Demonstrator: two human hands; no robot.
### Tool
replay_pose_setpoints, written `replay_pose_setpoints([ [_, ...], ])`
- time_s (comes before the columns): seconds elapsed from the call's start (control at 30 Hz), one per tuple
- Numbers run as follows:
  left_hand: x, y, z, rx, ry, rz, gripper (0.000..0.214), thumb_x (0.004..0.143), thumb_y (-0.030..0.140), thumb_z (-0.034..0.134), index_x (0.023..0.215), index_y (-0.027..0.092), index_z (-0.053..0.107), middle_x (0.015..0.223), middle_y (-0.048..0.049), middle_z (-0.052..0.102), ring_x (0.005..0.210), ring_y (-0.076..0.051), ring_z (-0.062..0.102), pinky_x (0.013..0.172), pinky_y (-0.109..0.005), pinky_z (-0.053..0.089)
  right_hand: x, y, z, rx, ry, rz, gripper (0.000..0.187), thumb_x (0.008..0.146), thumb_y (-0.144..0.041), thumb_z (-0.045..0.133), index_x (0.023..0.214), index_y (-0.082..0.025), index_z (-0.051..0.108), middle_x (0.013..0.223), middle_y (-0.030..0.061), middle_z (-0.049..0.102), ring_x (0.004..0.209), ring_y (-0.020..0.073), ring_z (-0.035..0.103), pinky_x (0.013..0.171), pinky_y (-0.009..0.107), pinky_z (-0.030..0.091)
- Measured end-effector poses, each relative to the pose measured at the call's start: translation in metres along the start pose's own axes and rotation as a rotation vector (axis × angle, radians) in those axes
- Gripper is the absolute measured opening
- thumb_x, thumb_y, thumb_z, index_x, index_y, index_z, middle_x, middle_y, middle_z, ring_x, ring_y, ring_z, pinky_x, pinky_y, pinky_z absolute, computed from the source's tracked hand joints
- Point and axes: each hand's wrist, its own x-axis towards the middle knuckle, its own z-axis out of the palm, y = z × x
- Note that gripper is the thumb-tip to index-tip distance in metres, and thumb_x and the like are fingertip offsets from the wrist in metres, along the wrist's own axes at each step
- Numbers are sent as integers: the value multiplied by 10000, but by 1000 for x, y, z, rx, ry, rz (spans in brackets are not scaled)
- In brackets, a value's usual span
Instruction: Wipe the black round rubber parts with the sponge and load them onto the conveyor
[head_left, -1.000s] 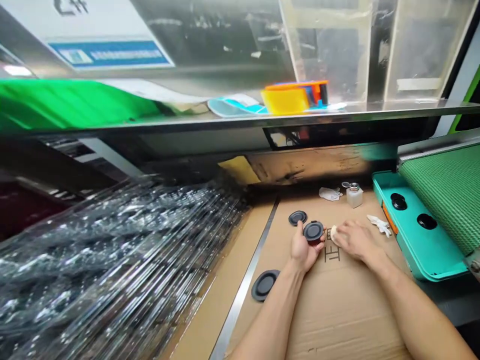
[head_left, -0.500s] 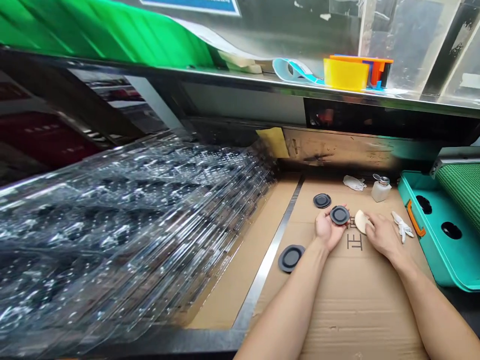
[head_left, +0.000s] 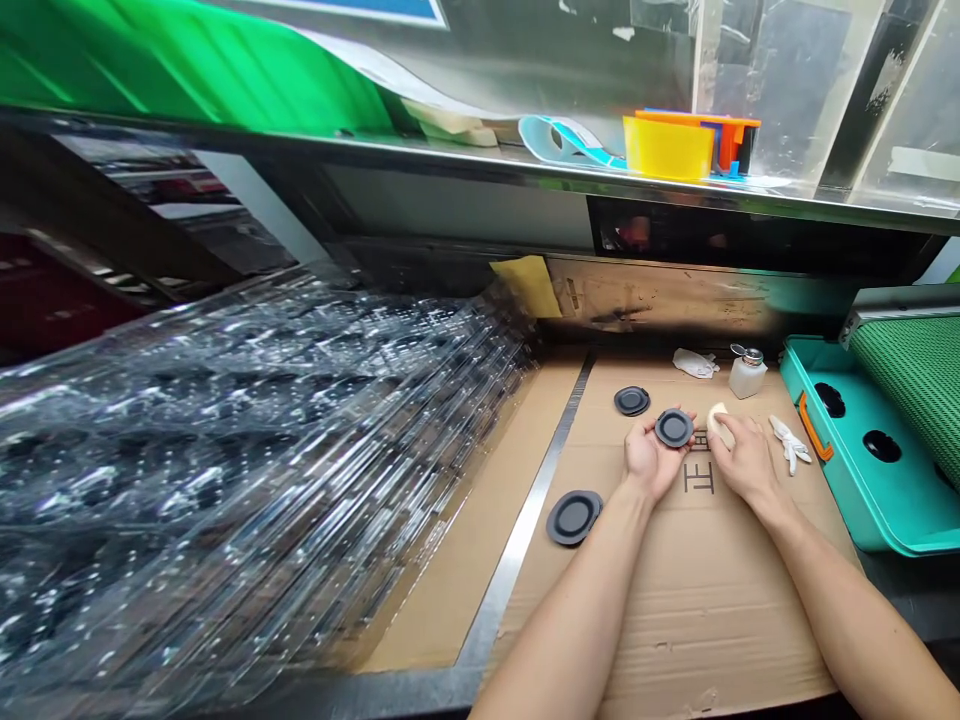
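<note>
My left hand [head_left: 651, 462], palm up, holds a round black rubber-looking disc [head_left: 674, 428] with a raised ring, over the cardboard. Just right of it, my right hand [head_left: 741, 455] grips a cream-coloured pad [head_left: 720, 424], its fingertips pressed on the pad's side. A small gap shows between pad and disc. Two similar black pieces lie on the cardboard: one disc [head_left: 631, 401] beyond my left hand and a larger-looking disc [head_left: 574, 518] beside my left forearm.
Stacked clear plastic trays [head_left: 300, 430] fill the left side. A white pump bottle [head_left: 748, 373], a crumpled white cloth [head_left: 695, 363] and a white glove [head_left: 790, 444] lie beyond my hands. At right stand a teal bin [head_left: 855, 470] holding black discs and a green conveyor belt [head_left: 915, 370].
My right hand has moved slightly left with the pad, nearer the disc. My left hand still holds the disc. The whole view has shifted a little to the right.
</note>
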Motion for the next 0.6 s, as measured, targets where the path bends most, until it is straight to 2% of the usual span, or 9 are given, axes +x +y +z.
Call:
replay_pose_setpoints([
  [0.1, -1, -9, 2, 9, -14, -24, 365, 913, 261, 406, 1174, 122, 619, 1083, -160, 713, 954, -259, 706, 847, -415, 555, -11, -15, 11, 107, 106, -155, 350, 973, -345, 509, 1245, -195, 671, 1202, 140, 627, 1061, 253, 549, 953, 382, 458],
  [0.2, -2, -14, 1, 53, -43, -85, 373, 975, 326, 413, 1246, 149, 598, 1214, -158, 688, 1072, -275, 688, 987, -479, 516, -21, -32, 23, 39, 131, -273, 337, 979, -297, 484, 1232, -209, 690, 1294, 148, 577, 1049, 261, 514, 925, 397, 466],
  [0.27, -1, -15, -1, 62, -76, -74, 355, 999, 334, 408, 1215, 145, 616, 1247, -153, 679, 1136, -268, 666, 1040, -454, 494, -20, -36, 26, -29, 147, -245, 345, 981, -269, 467, 1239, -207, 689, 1312, 155, 565, 1040, 267, 495, 909, 402, 464],
  [0.37, 0, -16, -3, 64, -77, -43, 335, 1018, 317, 388, 1132, 138, 647, 1223, -143, 691, 1172, -248, 650, 1067, -397, 483, -14, -34, 25, -85, 136, -178, 340, 975, -251, 469, 1225, -200, 694, 1219, 155, 601, 986, 265, 484, 869, 395, 462],
  [0.5, 1, -18, -5, 94, -62, -60, 343, 1025, 344, 395, 1157, 148, 644, 1238, -131, 684, 1151, -244, 660, 1061, -415, 492, -11, -30, 23, -116, 80, -233, 351, 979, -262, 468, 1264, -221, 668, 1277, 145, 574, 1005, 264, 473, 884, 390, 449],
  [0.6, 1, -16, -6, 100, -59, -17, 334, 1027, 330, 400, 1179, 150, 638, 1257, -130, 676, 1154, -230, 656, 1062, -396, 493, -15, -31, 22, -153, 52, -133, 330, 986, -269, 460, 1217, -205, 687, 1170, 150, 608, 968, 263, 475, 858, 381, 452],
])
